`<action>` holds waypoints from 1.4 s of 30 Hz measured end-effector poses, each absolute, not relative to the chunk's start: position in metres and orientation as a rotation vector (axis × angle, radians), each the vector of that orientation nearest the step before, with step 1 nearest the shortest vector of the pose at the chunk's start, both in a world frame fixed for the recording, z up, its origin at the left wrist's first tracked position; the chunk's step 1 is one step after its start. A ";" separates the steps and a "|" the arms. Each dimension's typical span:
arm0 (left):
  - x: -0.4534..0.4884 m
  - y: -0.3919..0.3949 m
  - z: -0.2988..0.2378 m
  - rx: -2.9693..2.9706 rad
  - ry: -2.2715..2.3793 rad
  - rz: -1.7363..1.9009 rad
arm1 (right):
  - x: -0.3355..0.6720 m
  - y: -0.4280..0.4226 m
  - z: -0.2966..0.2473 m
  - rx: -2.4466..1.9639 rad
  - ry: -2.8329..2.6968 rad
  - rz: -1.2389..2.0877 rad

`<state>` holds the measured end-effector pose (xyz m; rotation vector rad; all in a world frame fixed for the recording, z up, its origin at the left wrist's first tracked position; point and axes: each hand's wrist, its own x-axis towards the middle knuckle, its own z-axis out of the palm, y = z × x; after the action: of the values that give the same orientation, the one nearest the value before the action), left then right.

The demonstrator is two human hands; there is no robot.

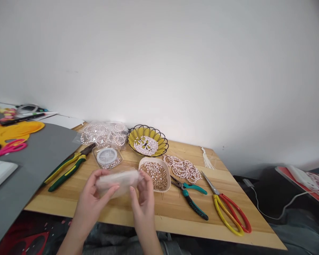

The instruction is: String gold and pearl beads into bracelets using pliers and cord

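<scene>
Blurred translucent packet (117, 180), long axis running left to right, right end slightly raised, pinched between both hands (89, 198)

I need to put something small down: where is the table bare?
Bare wood shows right of the scissors, up to the edge of the table, and between the right hand and the teal pliers, bar a thin pin-like piece. It is crowded around the basket, bowl, clear box and bagged beads, which sit close together.

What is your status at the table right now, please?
Left hand and right hand both on translucent plastic packet. Packet blurred, contents unclear. Bead dish just beyond right hand.
</scene>
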<state>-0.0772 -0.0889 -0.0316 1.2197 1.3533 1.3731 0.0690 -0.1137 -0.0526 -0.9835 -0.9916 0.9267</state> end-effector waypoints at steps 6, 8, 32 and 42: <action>-0.084 -0.083 -0.049 1.388 1.248 1.201 | 0.082 -0.114 -0.074 -1.105 -1.109 0.932; -0.086 -0.081 -0.052 1.422 1.253 1.201 | 0.079 -0.114 -0.076 -1.102 -1.126 0.942; -0.087 -0.074 -0.042 1.689 1.349 1.001 | 0.101 -0.098 -0.036 -1.085 -1.186 0.546; -0.090 -0.077 -0.042 1.793 1.266 1.011 | 0.135 -0.096 -0.014 -1.093 -1.595 0.426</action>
<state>-0.0901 -0.0774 -0.0420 1.7928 1.2655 1.0109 0.1349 -0.0956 -0.0138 -1.0933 -1.5951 0.4259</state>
